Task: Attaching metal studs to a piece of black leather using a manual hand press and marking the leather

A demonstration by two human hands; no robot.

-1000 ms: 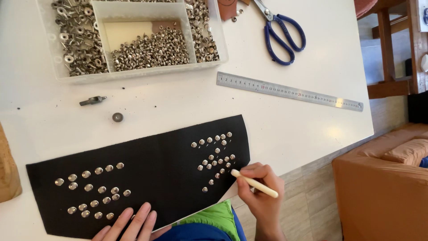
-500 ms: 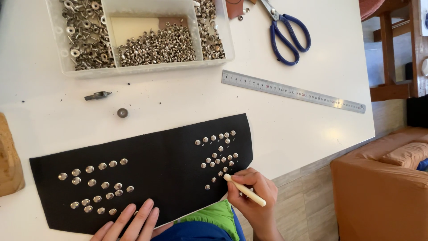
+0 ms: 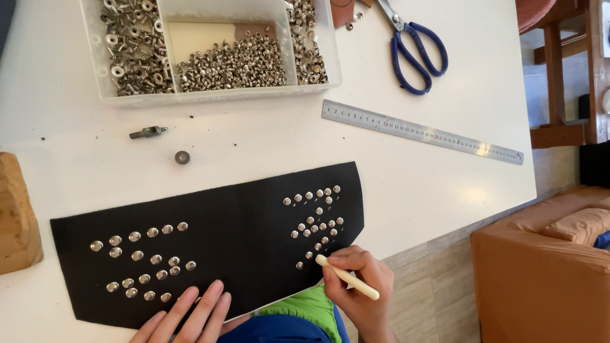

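Observation:
A black strip of leather-like material (image 3: pixel 241 228) lies flat on the white table (image 3: pixel 413 203), studded with silver rivets in a left group (image 3: pixel 143 260) and a right group (image 3: pixel 314 222). My right hand (image 3: pixel 359 286) grips a cream-coloured stick tool (image 3: pixel 346 277), whose tip touches the black piece just below the right rivet group. My left hand (image 3: pixel 190 314) rests flat, fingers spread, on the near edge of the black piece under the left rivet group.
A clear compartment box (image 3: pixel 210 47) full of silver rivets stands at the back. Blue-handled scissors (image 3: pixel 413 47), a steel ruler (image 3: pixel 422 131), a small metal punch (image 3: pixel 147 132) and a round setter base (image 3: pixel 182 157) lie on the table. A wooden block (image 3: pixel 16 216) sits left; an orange sofa (image 3: pixel 540 267) is right.
My right hand and the stick tool shifted slightly left, towards the lower rivets of the right group. My left hand has stayed in place.

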